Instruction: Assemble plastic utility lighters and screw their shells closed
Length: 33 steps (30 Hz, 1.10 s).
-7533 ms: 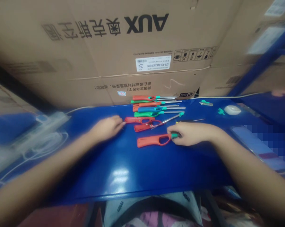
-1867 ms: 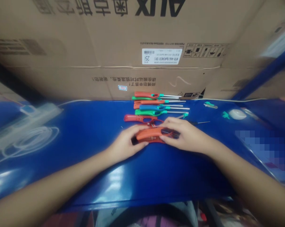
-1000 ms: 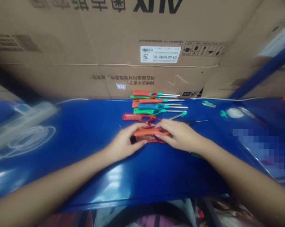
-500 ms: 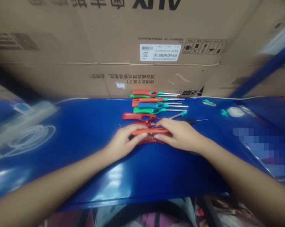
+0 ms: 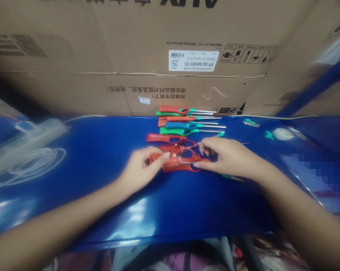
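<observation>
My left hand (image 5: 143,167) is closed on the left end of an orange lighter casing (image 5: 174,160), with the thumb pressed on top. Small parts and a thin pale wire show inside the opened casing. At its right end is my right hand (image 5: 225,156), fingers curled and thumb tip by the casing's edge; what they hold, if anything, I cannot make out. Just behind lies a red casing half (image 5: 168,147), with a whole-length red casing piece (image 5: 158,138) farther back. Beyond these, a green lighter (image 5: 172,131) and a blue lighter (image 5: 178,125) lie in a row with several others.
A large cardboard box (image 5: 116,90) stands behind the blue table (image 5: 102,210). To the left are a power strip (image 5: 43,137) and a coiled white cable (image 5: 37,165). A white mouse-like object (image 5: 283,134) and small green parts (image 5: 268,134) lie at the right.
The orange casing, held in both hands before, now shows its inside. My right hand has moved to the right and its fingers have lifted off the casing's top, while my left hand keeps its grip.
</observation>
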Each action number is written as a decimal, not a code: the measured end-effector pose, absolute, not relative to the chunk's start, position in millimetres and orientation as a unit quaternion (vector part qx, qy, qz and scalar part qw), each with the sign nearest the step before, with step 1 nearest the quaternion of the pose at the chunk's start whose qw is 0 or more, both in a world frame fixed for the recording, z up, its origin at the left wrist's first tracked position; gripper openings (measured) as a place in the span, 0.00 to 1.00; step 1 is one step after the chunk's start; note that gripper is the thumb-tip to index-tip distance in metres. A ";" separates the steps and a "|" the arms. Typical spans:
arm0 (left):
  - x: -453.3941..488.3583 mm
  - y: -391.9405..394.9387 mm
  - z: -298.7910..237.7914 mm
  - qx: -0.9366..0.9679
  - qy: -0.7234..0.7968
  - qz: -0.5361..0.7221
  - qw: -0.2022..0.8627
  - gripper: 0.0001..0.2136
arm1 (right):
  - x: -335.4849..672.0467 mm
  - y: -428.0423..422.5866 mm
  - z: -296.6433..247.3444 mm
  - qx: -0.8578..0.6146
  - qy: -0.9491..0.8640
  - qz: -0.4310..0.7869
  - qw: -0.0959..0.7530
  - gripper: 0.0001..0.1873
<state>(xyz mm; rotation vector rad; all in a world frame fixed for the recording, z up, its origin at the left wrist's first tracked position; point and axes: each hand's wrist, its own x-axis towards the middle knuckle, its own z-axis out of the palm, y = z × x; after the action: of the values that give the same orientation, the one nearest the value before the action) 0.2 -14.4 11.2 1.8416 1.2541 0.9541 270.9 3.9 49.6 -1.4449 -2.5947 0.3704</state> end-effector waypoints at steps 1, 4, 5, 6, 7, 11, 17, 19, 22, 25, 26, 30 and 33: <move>-0.6 -15.4 13.9 0.703 0.495 0.352 0.370 0.18 | 274.7 4.4 52.1 -0.477 -0.867 0.135 0.047 0.18; -3.2 -16.2 20.7 0.678 0.511 0.304 0.432 0.21 | 284.2 4.7 57.9 -0.465 -0.866 0.182 -0.030 0.17; -3.9 -15.9 22.4 0.669 0.513 0.296 0.449 0.21 | 286.4 4.4 59.2 -0.457 -0.865 0.201 -0.051 0.14; -4.4 -15.4 23.8 0.662 0.514 0.289 0.463 0.21 | 288.1 3.9 60.2 -0.445 -0.866 0.219 -0.067 0.11; -4.9 -14.7 25.1 0.657 0.513 0.281 0.476 0.20 | 289.5 3.4 61.1 -0.433 -0.868 0.232 -0.077 0.07; -7.5 -11.3 28.5 0.674 0.497 0.200 0.509 0.21 | 293.7 1.8 63.6 -0.411 -0.872 0.254 -0.080 0.03; -15.5 -11.7 28.1 0.740 0.465 0.026 0.485 0.25 | 297.6 1.1 64.9 -0.447 -0.839 0.285 -0.124 0.03; -16.9 -13.8 28.3 0.769 0.458 0.006 0.445 0.26 | 297.3 -0.1 65.4 -0.460 -0.829 0.289 -0.130 0.03; -16.4 -17.2 29.9 0.823 0.472 0.021 0.315 0.23 | 296.5 -2.0 67.3 -0.452 -0.837 0.282 -0.125 0.05; -14.7 -21.2 30.0 0.858 0.478 0.059 0.177 0.21 | 295.8 -3.0 69.8 -0.436 -0.850 0.278 -0.104 0.06; -14.1 -22.9 29.3 0.866 0.472 0.066 0.150 0.22 | 295.7 -3.1 70.5 -0.432 -0.852 0.279 -0.098 0.06; -12.4 -30.1 26.4 0.889 0.442 0.063 0.101 0.16 | 295.9 -3.0 72.2 -0.406 -0.856 0.307 -0.097 0.05; -11.0 -32.9 28.6 0.901 0.420 0.052 0.099 0.09 | 297.0 -3.2 73.0 -0.386 -0.855 0.330 -0.107 0.04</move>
<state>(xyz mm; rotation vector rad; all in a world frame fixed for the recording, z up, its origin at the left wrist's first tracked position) -11.0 -32.9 28.6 2.6637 1.2432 0.1528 297.0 -3.2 73.0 -1.3047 -2.8855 1.1135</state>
